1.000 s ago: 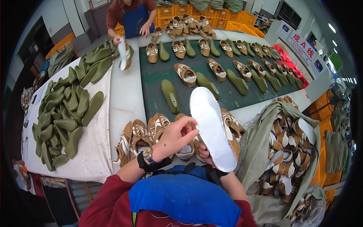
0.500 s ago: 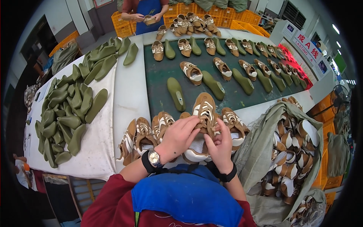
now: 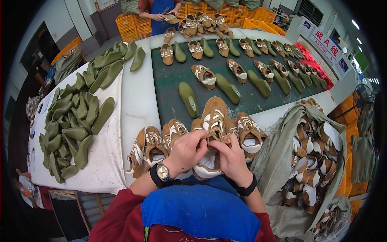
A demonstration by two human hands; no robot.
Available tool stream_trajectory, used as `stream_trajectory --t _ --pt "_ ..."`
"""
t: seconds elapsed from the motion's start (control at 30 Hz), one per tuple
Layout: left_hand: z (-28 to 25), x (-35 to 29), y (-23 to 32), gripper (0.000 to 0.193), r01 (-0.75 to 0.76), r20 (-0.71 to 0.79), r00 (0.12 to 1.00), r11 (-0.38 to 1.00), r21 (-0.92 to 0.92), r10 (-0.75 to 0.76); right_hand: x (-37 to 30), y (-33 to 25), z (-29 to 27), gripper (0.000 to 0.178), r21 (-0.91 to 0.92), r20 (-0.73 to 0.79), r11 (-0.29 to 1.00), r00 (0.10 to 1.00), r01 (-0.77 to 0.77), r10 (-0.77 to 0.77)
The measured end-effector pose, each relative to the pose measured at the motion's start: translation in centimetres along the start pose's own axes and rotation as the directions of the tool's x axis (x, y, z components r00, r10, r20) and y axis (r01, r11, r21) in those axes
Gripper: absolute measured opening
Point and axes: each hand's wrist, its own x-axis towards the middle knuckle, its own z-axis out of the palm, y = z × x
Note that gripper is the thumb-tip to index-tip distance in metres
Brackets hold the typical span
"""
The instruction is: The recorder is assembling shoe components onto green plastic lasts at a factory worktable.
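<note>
A brown sneaker (image 3: 213, 114) with white stripes and laces stands in front of me, its toe pointing away and its white heel close to my apron. My left hand (image 3: 186, 152) pinches the left side of its opening, by the top of the tongue and laces. On the opposite side my right hand (image 3: 232, 158) grips the edge, thumb and fingers closed at the upper laces. The pale insole shows between my hands. Similar brown sneakers stand close on both sides, one sneaker (image 3: 154, 146) to the left and another sneaker (image 3: 249, 135) to the right.
Green shoe lasts (image 3: 74, 133) are heaped on the white table (image 3: 109, 169) at left. Sneakers and lasts line the dark green belt (image 3: 169, 88) ahead. An open sack (image 3: 278, 161) of shoes stands at right. Across the belt, a co-worker's hands (image 3: 166, 17) hold a shoe.
Both hands have drawn in around the sneaker's opening; my right fingers, raised before, now pinch its edge near the laces. The co-worker's hands and shoe have shifted slightly right.
</note>
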Motion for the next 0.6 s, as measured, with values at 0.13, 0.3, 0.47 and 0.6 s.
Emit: stream_trajectory --t 0.13,0.3,0.47,0.6 --pt "0.1 -0.3 -0.4 0.03 0.048 0.008 0.999 0.999 -0.023 -0.048 -0.4 0.2 -0.3 0.026 0.008 0.012 0.994 0.994 0.106 -0.106" --pt "-0.2 1.7 0.4 0.031 0.045 0.24 0.97 0.999 -0.003 -0.043 -0.3 0.0 -0.2 0.02 0.043 -0.186 0.995 0.979 0.093 -0.084" --pt "0.1 1.1 1.3 0.028 -0.009 0.316 0.949 1.0 0.004 0.007 -1.2 0.8 0.1 0.03 0.192 -0.258 0.977 0.965 0.091 -0.04" --pt "-0.7 0.8 0.7 0.018 -0.12 0.363 0.921 0.989 -0.083 0.142 -1.2 1.0 0.8 0.035 0.527 -0.293 0.849 0.93 -0.036 0.221"
